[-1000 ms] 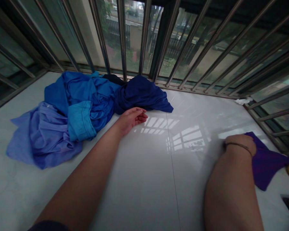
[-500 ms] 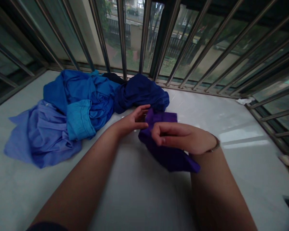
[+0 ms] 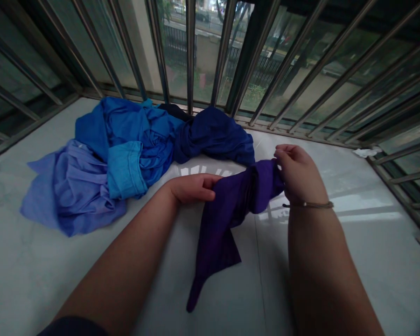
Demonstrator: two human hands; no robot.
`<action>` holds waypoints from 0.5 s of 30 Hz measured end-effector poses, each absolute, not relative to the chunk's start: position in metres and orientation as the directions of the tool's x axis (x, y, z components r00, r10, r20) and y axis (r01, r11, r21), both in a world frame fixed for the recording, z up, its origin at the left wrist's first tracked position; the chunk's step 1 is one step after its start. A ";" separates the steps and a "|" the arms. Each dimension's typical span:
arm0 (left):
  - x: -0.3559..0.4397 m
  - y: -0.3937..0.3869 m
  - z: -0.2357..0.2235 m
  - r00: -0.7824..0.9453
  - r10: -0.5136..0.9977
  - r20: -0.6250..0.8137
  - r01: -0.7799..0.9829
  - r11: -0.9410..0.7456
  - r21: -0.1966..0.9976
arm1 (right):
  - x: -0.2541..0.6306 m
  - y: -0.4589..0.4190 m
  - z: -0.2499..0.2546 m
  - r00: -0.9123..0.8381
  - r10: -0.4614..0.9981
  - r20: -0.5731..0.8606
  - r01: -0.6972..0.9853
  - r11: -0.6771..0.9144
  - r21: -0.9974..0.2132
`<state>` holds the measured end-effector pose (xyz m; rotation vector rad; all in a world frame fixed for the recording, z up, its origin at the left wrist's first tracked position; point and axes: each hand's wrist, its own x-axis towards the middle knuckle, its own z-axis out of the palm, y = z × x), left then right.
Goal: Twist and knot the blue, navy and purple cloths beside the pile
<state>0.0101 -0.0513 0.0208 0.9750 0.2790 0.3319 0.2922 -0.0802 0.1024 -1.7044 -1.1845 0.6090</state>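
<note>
A dark purple cloth [image 3: 224, 210] hangs between my two hands, its lower end tapering to a point towards me. My left hand [image 3: 196, 187] pinches its left edge, with the thumb in front and the other fingers partly behind the fabric. At the other end, my right hand [image 3: 297, 170] is closed on a bunched corner of the same cloth. Just behind it lies a navy blue cloth [image 3: 217, 137], crumpled near the window bars.
To the left are a crumpled blue cloth [image 3: 126, 123], a folded light blue cloth [image 3: 126, 170] and a lavender cloth [image 3: 73, 186] on the white tiled surface [image 3: 161, 298]. Metal bars [image 3: 191, 56] line the windows. A white scrap [image 3: 367, 152] lies at right.
My right hand has moved right and slightly up, stretching the purple cloth out. My left hand has closed on its left edge. The view has shifted slightly.
</note>
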 end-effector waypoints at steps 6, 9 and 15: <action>0.017 -0.044 0.022 0.588 0.795 -0.145 -0.488 0.492 0.721 | 0.251 -0.097 0.100 -0.317 0.947 0.053 0.548 0.229 -0.804; 0.013 -0.039 0.025 0.523 0.826 -0.211 -0.509 0.501 0.700 | 0.230 -0.100 0.099 -0.519 0.854 0.012 0.461 0.292 -0.838; 0.014 -0.030 0.020 0.445 0.885 -0.139 -0.499 0.374 0.782 | 0.228 -0.102 0.104 -0.306 0.952 -0.012 0.423 0.124 -0.898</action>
